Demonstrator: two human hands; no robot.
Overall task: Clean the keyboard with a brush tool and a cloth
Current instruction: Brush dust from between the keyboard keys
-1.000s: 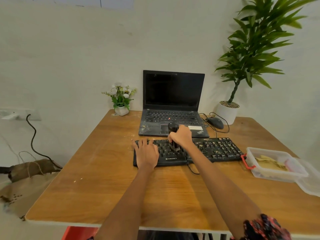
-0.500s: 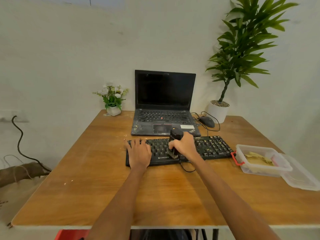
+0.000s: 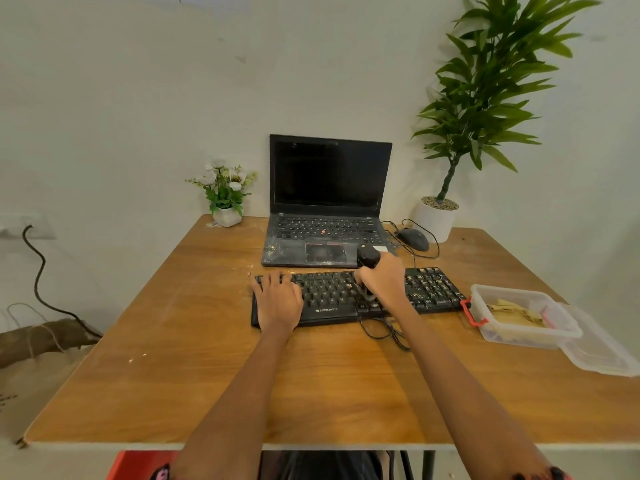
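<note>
Left hand [image 3: 280, 301] flat, fingers spread, on the left end of the black keyboard [image 3: 346, 296] on a wooden table [image 3: 207, 375]; right hand [image 3: 383, 280] wrapped around the black brush [image 3: 367, 257], bristles down on the keys, just before the open laptop [image 3: 327, 202]

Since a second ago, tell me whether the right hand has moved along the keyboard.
Yes. The right hand, gripping the brush, has shifted rightward along the keyboard: the bristles were above the logo, now they sit right of it.

Wooden table [image 3: 194, 382] under keyboard [image 3: 332, 299], laptop [image 3: 329, 237], container [image 3: 519, 317]
</note>
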